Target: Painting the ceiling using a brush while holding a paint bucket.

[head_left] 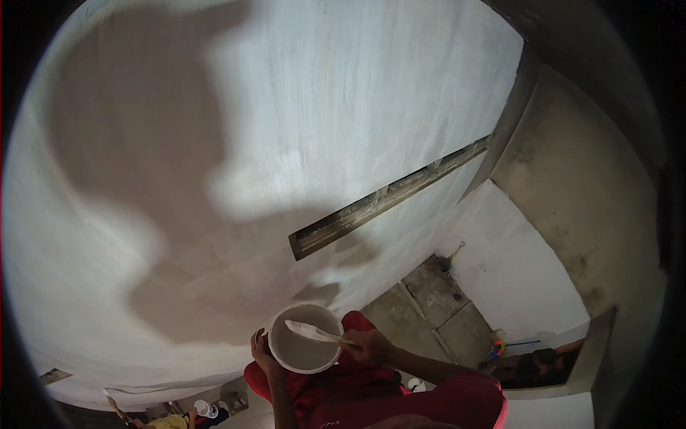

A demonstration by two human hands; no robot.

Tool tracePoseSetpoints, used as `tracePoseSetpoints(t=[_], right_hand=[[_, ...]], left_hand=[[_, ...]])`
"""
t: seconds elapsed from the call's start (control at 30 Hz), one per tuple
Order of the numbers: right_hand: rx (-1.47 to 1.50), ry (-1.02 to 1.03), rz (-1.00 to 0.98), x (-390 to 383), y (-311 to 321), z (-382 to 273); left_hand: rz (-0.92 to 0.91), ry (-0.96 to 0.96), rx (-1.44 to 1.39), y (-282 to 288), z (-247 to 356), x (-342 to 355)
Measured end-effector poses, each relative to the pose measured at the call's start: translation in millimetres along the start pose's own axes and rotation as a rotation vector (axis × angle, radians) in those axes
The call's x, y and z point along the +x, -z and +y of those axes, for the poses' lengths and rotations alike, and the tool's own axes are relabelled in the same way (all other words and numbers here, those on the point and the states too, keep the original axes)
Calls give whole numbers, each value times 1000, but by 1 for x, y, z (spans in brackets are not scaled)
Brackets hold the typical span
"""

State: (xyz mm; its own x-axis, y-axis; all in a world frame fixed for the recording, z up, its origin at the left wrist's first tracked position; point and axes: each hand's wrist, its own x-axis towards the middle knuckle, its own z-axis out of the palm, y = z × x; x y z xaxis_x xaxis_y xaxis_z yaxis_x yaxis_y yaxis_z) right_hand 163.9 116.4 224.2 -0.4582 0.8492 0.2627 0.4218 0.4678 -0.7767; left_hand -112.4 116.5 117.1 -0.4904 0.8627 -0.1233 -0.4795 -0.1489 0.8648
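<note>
A round white bucket (296,355) with pale paint inside sits at my red-clothed lap, its rim tilted toward the camera. My left hand (263,350) grips its left side. My right hand (368,347) is closed on the handle of a paint brush (307,331). The brush's whitened bristles are over the bucket's mouth; I cannot tell whether they touch the paint. In front of me rises a streaky white wall (343,93), with my large shadow on its left part.
A long dark recess (389,196) crosses the wall. Far below are a tiled floor (400,314), a dark pot (443,264) and colourful items (496,348). A co-worker in yellow (168,422) holds a white bucket at lower left; another person (536,368) in dark clothing is at lower right.
</note>
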Motion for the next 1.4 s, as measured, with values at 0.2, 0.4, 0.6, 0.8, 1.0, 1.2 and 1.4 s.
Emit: tracePoseSetpoints(t=[0.2,0.4,0.6,0.8,1.0,1.2,1.4], right_hand=[[-25,-69,-39,-8,-7,11],[-46,0,-12,-11,-9,21],[-51,-9,3,-13,-12,23],[-22,-22,24,-12,-14,23],[-79,-11,39,-13,-16,24],[-24,22,52,-10,-15,19],[-52,-20,33,-12,-10,16]], left_hand=[[29,6,48,-2,3,0],[19,-8,101,-4,3,0],[-1,-18,165,3,-2,6],[-8,-48,228,9,-8,8],[-4,-57,249,-4,4,-2],[20,0,113,-9,15,-7],[-14,-20,58,-5,6,-7]])
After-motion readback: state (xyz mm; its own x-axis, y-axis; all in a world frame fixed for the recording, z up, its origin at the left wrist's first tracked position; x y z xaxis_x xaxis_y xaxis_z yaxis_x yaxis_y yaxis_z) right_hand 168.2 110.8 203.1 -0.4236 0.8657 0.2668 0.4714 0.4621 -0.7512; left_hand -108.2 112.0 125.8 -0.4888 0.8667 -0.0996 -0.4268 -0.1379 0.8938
